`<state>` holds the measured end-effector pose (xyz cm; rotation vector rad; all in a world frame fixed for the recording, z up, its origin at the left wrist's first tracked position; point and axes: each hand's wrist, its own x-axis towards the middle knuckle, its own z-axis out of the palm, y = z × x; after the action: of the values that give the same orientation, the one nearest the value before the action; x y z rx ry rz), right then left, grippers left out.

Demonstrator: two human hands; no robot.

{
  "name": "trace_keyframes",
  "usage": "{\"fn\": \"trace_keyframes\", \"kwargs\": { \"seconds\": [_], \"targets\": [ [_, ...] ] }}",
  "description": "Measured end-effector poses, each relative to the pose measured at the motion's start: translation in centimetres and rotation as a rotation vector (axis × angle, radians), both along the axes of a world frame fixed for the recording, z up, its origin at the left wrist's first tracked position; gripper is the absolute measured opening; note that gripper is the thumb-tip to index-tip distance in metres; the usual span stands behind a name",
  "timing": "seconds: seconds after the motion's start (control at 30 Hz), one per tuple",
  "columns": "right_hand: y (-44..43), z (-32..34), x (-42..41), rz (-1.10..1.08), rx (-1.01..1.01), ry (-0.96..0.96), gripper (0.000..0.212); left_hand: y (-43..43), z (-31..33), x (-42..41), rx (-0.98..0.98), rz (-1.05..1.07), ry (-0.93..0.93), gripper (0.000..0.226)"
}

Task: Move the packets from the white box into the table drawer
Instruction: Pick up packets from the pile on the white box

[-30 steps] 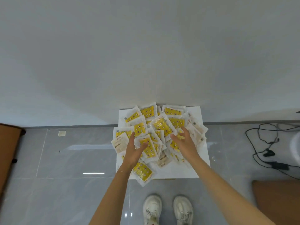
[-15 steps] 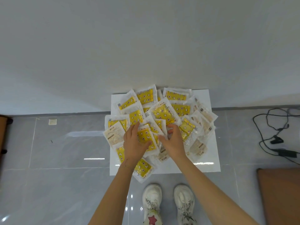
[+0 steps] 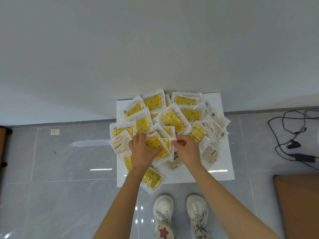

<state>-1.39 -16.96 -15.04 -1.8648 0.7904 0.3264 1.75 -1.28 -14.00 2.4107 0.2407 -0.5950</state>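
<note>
Two bare hands reach into a heap of yellow packets (image 3: 172, 119) piled on a white box (image 3: 222, 171) on the floor.
The left hand (image 3: 141, 152) has fingers and thumb curled round one packet (image 3: 156, 145) at the heap's near middle; the right hand (image 3: 187, 150) pinches a packet edge just beside it.

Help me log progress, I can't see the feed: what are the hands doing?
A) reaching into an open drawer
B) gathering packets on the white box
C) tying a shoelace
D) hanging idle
B: the left hand grips a yellow star-print packet and the right hand pinches the edge of a neighbouring packet, both over the pile on the white box.
</note>
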Motion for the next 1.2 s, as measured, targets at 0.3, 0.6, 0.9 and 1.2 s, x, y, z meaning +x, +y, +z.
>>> {"fn": "trace_keyframes", "kwargs": {
  "seconds": [0.3, 0.6, 0.9, 1.2],
  "targets": [
    [-2.2, 1.6, 0.3, -0.176, 0.126, -0.067, 0.010, -0.6, 0.3, 1.1, -0.126, -0.020, -0.014, 0.066],
    [-6.1, 0.7, 0.9, -0.544, 0.323, 0.012, 0.016, -0.1, 0.4, 2.5, -0.209, 0.077, 0.071, 0.064],
    [-6.1, 1.4, 0.9, -0.516, 0.399, 0.029, 0.054, 0.7, 0.5, 2.7, -0.342, 0.281, 0.161, 0.072],
    [-6.2, 3.3, 0.4, -0.553, 0.475, -0.043, 0.051, 1.0, 2.9, 1.3, -0.661, 0.527, 0.146, 0.029]
  ]
}}
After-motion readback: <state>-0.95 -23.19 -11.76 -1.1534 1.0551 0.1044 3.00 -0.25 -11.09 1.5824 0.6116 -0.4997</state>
